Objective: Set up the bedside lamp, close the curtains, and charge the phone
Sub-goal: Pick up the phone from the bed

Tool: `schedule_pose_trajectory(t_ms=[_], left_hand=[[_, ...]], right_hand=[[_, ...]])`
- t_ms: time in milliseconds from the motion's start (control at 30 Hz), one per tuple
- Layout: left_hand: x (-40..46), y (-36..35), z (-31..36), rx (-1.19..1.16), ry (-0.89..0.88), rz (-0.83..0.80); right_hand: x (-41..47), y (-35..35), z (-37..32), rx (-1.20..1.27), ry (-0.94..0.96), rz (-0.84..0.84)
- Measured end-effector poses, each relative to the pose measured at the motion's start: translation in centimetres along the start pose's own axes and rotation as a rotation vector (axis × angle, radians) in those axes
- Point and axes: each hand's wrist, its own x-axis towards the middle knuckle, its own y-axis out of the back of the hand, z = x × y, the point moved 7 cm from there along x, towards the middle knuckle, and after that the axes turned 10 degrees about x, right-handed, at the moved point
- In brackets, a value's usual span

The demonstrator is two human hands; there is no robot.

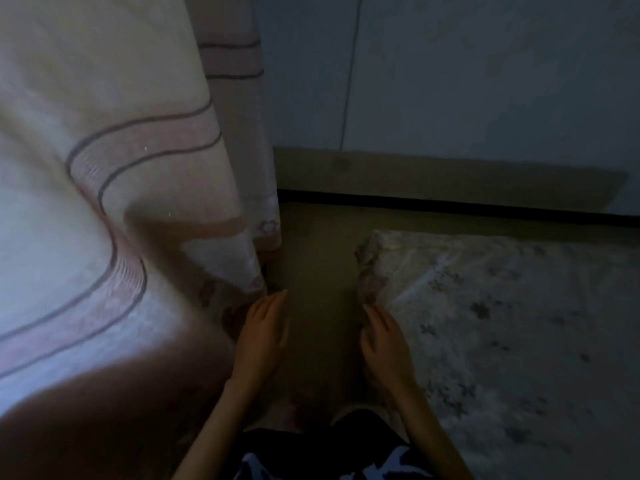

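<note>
Dark patterned clothing [332, 459] w/ pale blotches sits at the bottom edge, closest to the lens, w/ both forearms reaching fwd from it. Left hand [261, 336] is held out flat-ish, fingers straight & close together, pointing up-frame; it holds nothing. Its fingertips sit just beside the lower hem of the curtain, but whether they touch the cloth can't be told in the dim light. Right hand [384, 344] mirrors it: fingers relaxed, slightly spread, empty, w/ its outer edge over or against the near corner of the bed; contact unclear. Both hands hover over a strip of brownish floor [315, 258] that runs between curtain & bed.

Curtain [114, 174] fills the left half of the view: cream fabric w/ pinkish bands edged by dark curved lines, small flower motifs near the hem, hanging in folds down to the floor. A second fold of it [239, 133] hangs further back, nearer the wall.

Bed [502, 323] takes the right side, covered in a pale sheet w/ small dark flower prints, its corner rumpled. Behind it, a dull skirting board [450, 178] runs along the base of a grey-blue wall [485, 71]. A thin cable [349, 74] drops down the wall to the skirting. Room is v. dark overall; lamp & phone aren't in shot.
</note>
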Motion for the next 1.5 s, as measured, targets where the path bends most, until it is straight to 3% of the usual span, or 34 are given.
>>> schedule_pose_trajectory(t_ms=[267, 533, 700, 933, 1167, 1500], left_hand=[[11.6, -2.9, -1.9, -0.041, 0.036, -0.123], [31.3, -5.0, 0.1, -0.013, 0.037, -0.119], [42.7, -5.5, 3.4, -0.073, -0.113, -0.049], [53.9, -8.7, 5.9, -0.014, -0.223, -0.180], [70.6, -10.3, 9.0, -0.009, -0.253, -0.306], [79.2, -15.7, 22.0, 0.014, -0.651, -0.465]], right_hand=[[12.9, 0.0, -0.5, 0.038, -0.068, -0.049], [32.8, 3.7, 0.1, 0.009, -0.076, -0.035], [42.9, 7.3, -0.5, 0.062, -0.068, 0.031], [51.4, 8.2, 2.5, 0.070, -0.185, 0.072], [62.7, 12.5, 3.3, 0.108, -0.247, 0.290], [63.9, 19.8, 9.8, 0.118, -0.552, 0.601]])
